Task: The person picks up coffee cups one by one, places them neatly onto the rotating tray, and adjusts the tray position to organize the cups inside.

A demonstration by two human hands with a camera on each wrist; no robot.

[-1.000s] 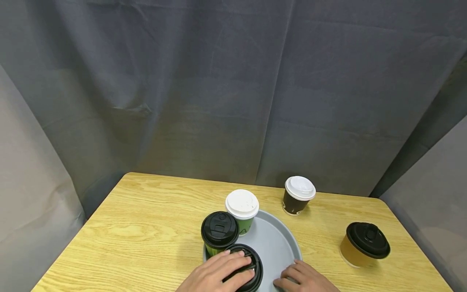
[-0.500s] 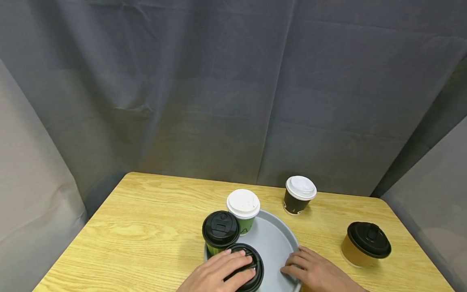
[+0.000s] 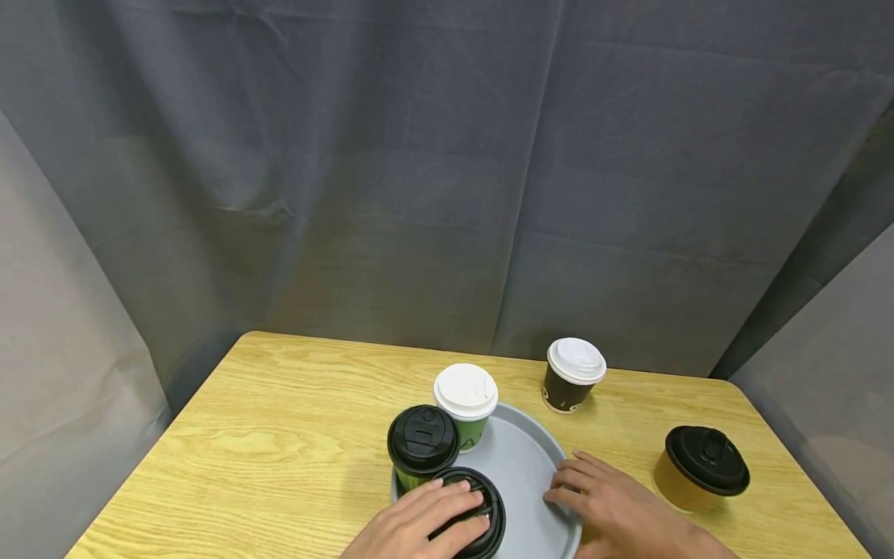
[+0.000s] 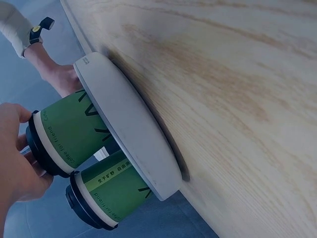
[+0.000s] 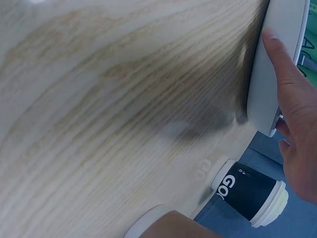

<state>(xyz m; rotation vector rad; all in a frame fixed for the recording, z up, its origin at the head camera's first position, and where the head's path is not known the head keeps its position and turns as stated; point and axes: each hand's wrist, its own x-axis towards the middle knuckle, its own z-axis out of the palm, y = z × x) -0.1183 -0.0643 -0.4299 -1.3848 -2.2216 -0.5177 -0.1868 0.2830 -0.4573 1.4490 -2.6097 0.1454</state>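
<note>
The left hand [image 3: 419,524] comes down on the near green cup [image 4: 74,128], its fingers and thumb spread across the black lid [image 3: 492,512] and, in the left wrist view, bent to its rim, so it holds the cup from above. The right hand [image 3: 615,508] holds the round grey tray [image 3: 524,458] by its right edge: in the right wrist view one digit lies along the outer wall while others reach the rim. How firmly that hand pinches is hard to judge, as its palm hides part of the contact.

The near green cup stands upright on the tray, toward the person and left of its middle. Just beyond it, to the left, is a second green cup [image 3: 422,440], also black-lidded. Behind them, at the far left part of the tray, stands a green cup with a white lid [image 3: 466,400].

Off the tray, a dark cup with a white lid [image 3: 569,376] stands near the far edge of the wooden tabletop [image 3: 279,435]. Farther right, well apart from the tray, sits a tan tub with a black lid [image 3: 701,468]. Dark grey cloth [image 3: 384,155] hangs behind the tabletop, with paler cloth [image 3: 56,310] at the left.
</note>
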